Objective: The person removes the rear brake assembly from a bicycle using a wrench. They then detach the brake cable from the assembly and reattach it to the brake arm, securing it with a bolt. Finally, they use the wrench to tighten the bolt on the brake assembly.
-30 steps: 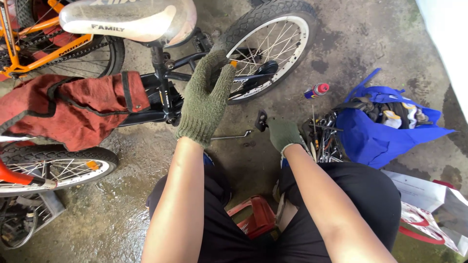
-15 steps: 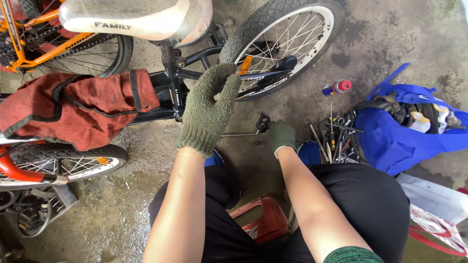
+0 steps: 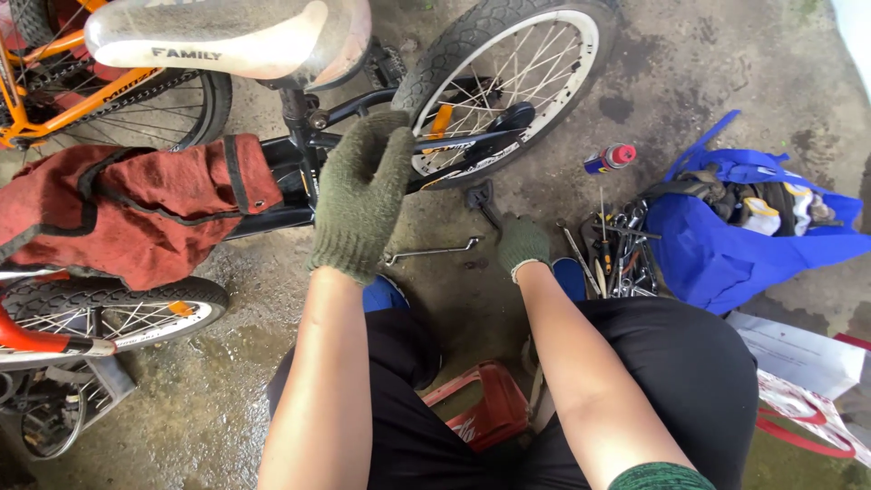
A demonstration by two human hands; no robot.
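Soft, even daylight, no hard shadows. Blown-out white glare at top-right corner. Wet concrete floor (image 3: 227,363) shows dull sheen. Wide-angle bowing toward edges. Focus sharp overall; slight softness on raised left hand (image 3: 363,195).

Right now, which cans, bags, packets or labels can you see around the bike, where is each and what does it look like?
Small spray can: lying beside the tools; blue and yellow, red cap.
Blue fabric bag: right, open, stuffed.
White printed plastic bag: lower right, red markings.
Grey bicycle saddle: top, dark lettering on its side.

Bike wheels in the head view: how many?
3. Black bike's white-rimmed wheel top centre; orange bike's wheel top left; a third wheel lower left. Others may be hidden.
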